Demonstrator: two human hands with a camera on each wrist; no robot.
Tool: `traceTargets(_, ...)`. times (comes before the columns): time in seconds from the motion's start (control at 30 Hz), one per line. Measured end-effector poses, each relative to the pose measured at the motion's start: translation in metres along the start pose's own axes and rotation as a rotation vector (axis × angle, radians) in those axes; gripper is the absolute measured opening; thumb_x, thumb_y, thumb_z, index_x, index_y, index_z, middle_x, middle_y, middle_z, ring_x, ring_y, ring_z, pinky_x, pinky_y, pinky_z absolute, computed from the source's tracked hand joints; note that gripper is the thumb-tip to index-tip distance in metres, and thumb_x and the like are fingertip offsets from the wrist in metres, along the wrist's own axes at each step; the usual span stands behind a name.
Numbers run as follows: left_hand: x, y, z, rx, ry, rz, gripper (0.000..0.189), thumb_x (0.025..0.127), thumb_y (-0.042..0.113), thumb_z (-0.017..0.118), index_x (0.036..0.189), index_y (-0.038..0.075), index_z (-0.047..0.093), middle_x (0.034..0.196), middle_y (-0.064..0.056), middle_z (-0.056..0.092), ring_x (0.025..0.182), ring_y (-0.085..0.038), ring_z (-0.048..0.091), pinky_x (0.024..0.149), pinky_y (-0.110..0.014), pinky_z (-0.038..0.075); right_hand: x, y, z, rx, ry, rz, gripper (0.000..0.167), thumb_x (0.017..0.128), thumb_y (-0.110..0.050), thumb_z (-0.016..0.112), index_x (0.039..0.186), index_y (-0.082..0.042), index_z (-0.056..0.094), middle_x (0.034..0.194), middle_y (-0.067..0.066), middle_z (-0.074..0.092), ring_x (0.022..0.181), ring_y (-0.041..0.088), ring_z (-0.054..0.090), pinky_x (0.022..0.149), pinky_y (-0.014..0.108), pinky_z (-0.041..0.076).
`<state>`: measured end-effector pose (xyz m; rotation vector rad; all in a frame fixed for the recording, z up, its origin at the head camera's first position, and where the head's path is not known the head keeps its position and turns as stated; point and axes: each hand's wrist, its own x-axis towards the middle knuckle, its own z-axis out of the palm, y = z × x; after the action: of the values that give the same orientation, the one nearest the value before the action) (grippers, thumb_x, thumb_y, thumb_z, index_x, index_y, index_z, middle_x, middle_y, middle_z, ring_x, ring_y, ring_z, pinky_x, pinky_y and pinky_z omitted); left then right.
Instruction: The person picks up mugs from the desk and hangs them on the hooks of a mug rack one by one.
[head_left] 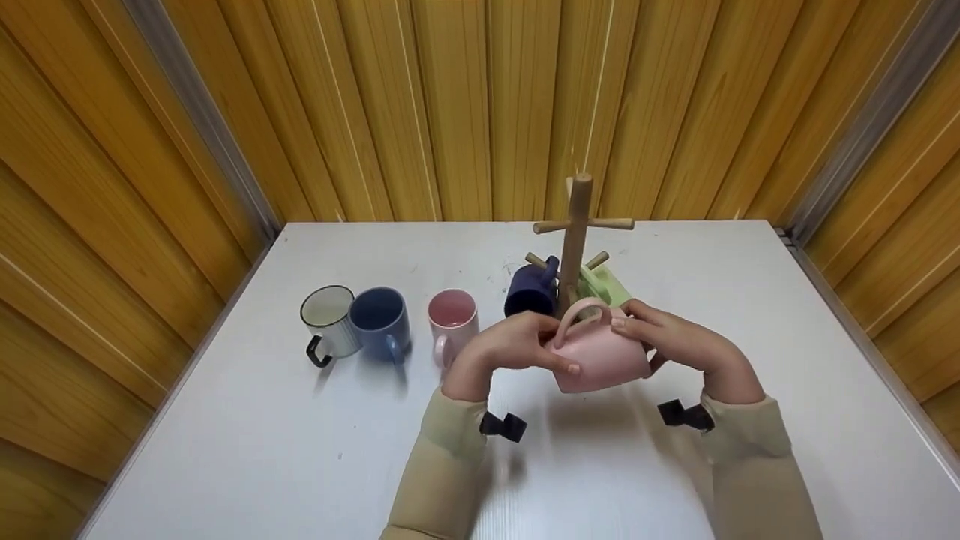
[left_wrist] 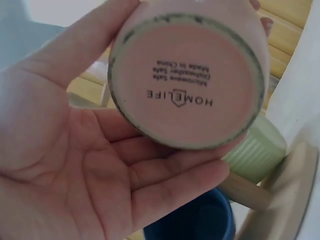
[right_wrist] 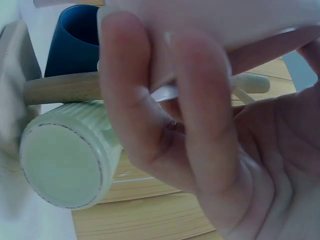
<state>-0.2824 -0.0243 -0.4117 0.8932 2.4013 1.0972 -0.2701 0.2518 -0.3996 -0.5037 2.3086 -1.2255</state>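
Both hands grip a pink mug (head_left: 604, 358) above the table, tipped on its side with its handle uppermost. My left hand (head_left: 517, 343) holds the base end, thumb along the near side; the left wrist view shows the printed bottom (left_wrist: 185, 85) facing that palm. At the other end, my right hand (head_left: 679, 339) has its fingers bent against the mug's wall, as the right wrist view shows. Just behind stands a wooden mug tree (head_left: 576, 225). A dark blue mug (head_left: 531, 289) hangs at its left and a light green mug (head_left: 611, 285) at its right.
To the left on the white table (head_left: 247, 427) stand a white mug with a black handle (head_left: 337, 334), a blue mug (head_left: 382, 322) and another pink mug (head_left: 454, 319). Upper pegs (head_left: 615, 223) of the tree stick out sideways. Yellow wooden panels (head_left: 450, 112) wall in the back and sides.
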Motion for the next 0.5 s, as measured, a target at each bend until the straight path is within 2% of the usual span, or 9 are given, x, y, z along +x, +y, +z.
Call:
traceTargets(0.1,0.004,-0.009,0.000,-0.075,-0.010,-0.041,0.031,0.084,0.032,0.086,0.099,0.012,0.070,0.083,0.008,0.059,0.076,-0.006,0.051,0.067,-0.020,0.043,0.002,0.003,0.001,-0.011,-0.015,-0.009,0.056,0.108,-0.046,0.043,0.145,-0.005,0.035,0.126,0.024,0.055,0.097,0.024,0.062,0.072,0.038,0.058)
traceTargets(0.2,0.007,-0.016,0.000,-0.168,-0.016,-0.066,0.027,0.085,0.028,0.085,0.099,0.011,0.071,0.082,0.008,0.059,0.077,-0.007,0.051,0.067,-0.021,0.043,0.002,0.006,0.001,-0.053,-0.016,-0.068,0.066,0.104,-0.046,0.054,0.151,-0.006,0.031,0.129,0.025,0.053,0.098,0.024,0.062,0.072,0.037,0.057)
traceTargets(0.33,0.010,-0.023,0.000,-0.303,-0.032,-0.068,0.026,0.088,0.022,0.081,0.105,0.004,0.073,0.084,0.008,0.064,0.081,-0.007,0.055,0.073,-0.022,0.048,0.004,0.010,0.002,-0.076,0.054,-0.168,0.072,0.094,-0.033,0.072,0.151,-0.006,0.037,0.131,0.021,0.056,0.108,0.028,0.059,0.079,0.035,0.056)
traceTargets(0.43,0.014,-0.029,0.002,-0.376,-0.050,-0.090,0.029,0.089,0.020,0.079,0.111,0.002,0.074,0.087,0.008,0.068,0.084,-0.006,0.059,0.078,-0.022,0.051,0.008,0.013,0.003,-0.077,0.133,-0.205,0.069,0.090,-0.028,0.076,0.147,-0.005,0.044,0.130,0.017,0.060,0.112,0.028,0.058,0.084,0.031,0.055)
traceTargets(0.5,0.018,-0.032,0.005,-0.401,-0.046,-0.121,0.030,0.090,0.020,0.080,0.112,0.002,0.075,0.087,0.008,0.069,0.084,-0.006,0.061,0.078,-0.022,0.052,0.011,0.015,0.003,-0.077,0.163,-0.200,0.067,0.090,-0.028,0.076,0.146,-0.004,0.047,0.130,0.016,0.061,0.111,0.026,0.058,0.084,0.030,0.054)
